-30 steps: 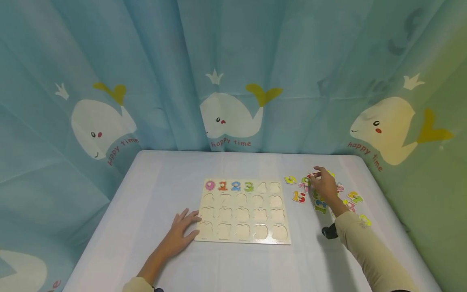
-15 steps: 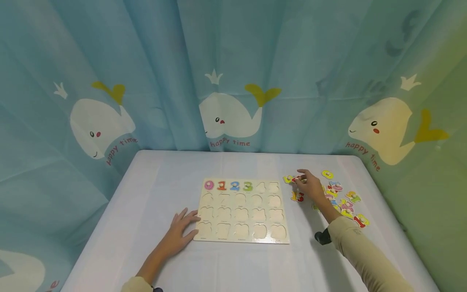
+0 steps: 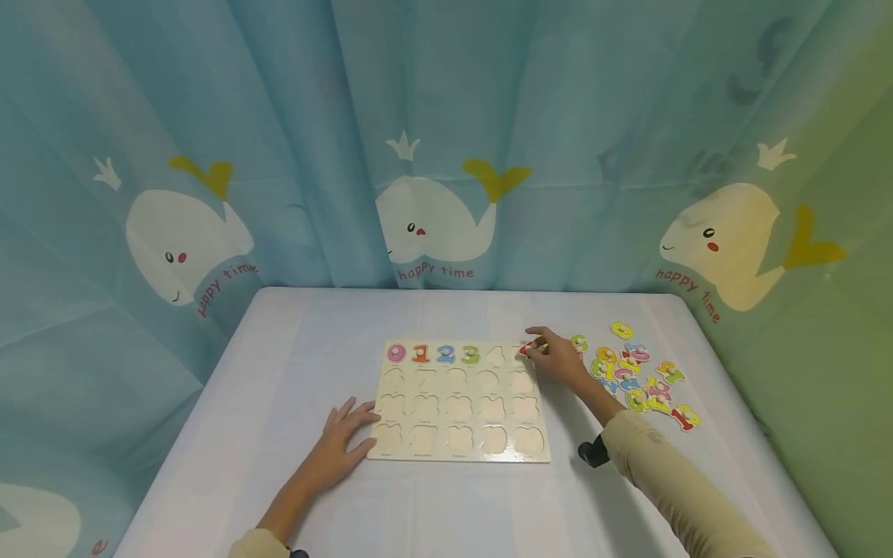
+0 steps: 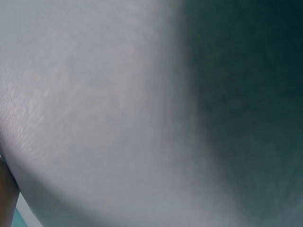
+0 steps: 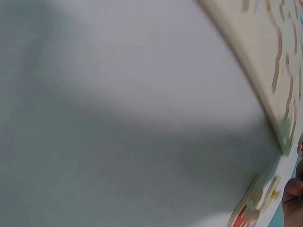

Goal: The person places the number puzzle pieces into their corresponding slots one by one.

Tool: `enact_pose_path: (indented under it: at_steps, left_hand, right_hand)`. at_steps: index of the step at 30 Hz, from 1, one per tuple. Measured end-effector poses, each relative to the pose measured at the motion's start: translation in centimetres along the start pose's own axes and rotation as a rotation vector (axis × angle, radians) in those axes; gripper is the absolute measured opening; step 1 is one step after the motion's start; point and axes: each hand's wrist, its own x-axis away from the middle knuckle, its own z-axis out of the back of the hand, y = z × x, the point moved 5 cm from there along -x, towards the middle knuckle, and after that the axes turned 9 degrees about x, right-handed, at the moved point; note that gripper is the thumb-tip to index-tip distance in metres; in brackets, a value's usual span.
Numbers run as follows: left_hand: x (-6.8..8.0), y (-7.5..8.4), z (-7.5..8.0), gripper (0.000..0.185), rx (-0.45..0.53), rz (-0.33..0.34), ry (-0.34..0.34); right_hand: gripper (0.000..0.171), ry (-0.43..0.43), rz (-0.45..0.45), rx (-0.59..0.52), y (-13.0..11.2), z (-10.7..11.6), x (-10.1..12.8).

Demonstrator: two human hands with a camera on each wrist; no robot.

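A pale wooden number puzzle board point(image 3: 460, 458) lies in the middle of the table, and its edge shows in the right wrist view point(image 5: 265, 66). Its top row holds the pieces 0 point(image 3: 396, 353), 1 point(image 3: 421, 354), 2 point(image 3: 446, 354) and 3 point(image 3: 470, 355); the other recesses are bare. My right hand point(image 3: 536, 346) pinches a small red number piece point(image 3: 525, 351) over the board's top right corner. My left hand point(image 3: 343, 439) lies flat on the table, fingers straight, touching the board's lower left edge. The left wrist view shows only blurred cloth.
Several loose coloured number pieces point(image 3: 636, 372) are scattered on the white table point(image 3: 314, 325) right of the board; a few show blurred in the right wrist view point(image 5: 248, 215). A blue whale-print curtain point(image 3: 432, 155) closes in the back and both sides.
My right hand took a red piece from the loose pile and carried it left to the board's top right corner. The left hand stayed put.
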Motion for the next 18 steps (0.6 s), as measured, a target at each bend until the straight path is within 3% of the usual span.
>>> enact_pose_path:
  at_steps: [4, 10, 18]
  left_hand:
    - [0.0, 0.0, 0.0, 0.030, 0.009, -0.013, 0.005]
    - [0.1, -0.3, -0.1, 0.031, 0.000, 0.002, 0.004]
    - [0.0, -0.2, -0.2, 0.031, -0.027, 0.005, 0.007]
  right_hand:
    - [0.039, -0.032, 0.035, -0.021, -0.7, -1.2, -0.2]
    - [0.039, -0.109, 0.017, -0.006, -1.6, -2.8, -0.7]
    - [0.040, -0.134, 0.032, 0.006, -3.8, -3.6, -1.2]
